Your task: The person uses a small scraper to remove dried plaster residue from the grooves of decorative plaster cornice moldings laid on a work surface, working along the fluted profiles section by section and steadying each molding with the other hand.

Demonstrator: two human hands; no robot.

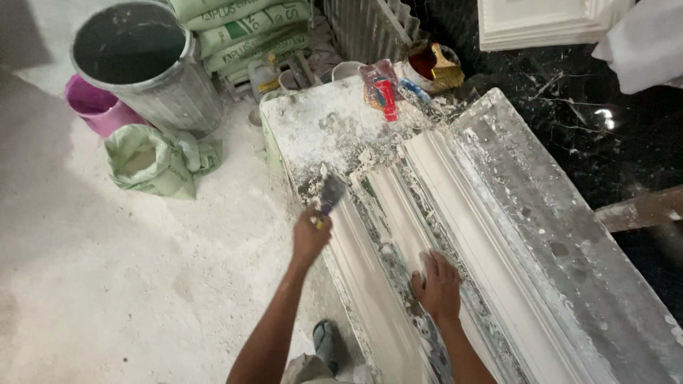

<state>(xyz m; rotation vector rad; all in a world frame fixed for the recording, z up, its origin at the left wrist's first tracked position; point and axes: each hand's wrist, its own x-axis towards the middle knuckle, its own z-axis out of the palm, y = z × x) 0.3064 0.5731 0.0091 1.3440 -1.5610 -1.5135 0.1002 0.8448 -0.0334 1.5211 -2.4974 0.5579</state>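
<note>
My left hand grips the handle of a scraper, whose flat blade rests on the near-left edge of a long white plaster moulding. My right hand lies flat, fingers spread, on the middle of the same moulding. The moulding lies lengthwise on a plaster-crusted workbench, with a second ridged white strip beside it on the right.
A large grey drum, a pink bucket, an open green sack and stacked sacks stand at the back left. A pot of red liquid with a brush and red packets sit at the bench's far end. My foot is on the dusty floor.
</note>
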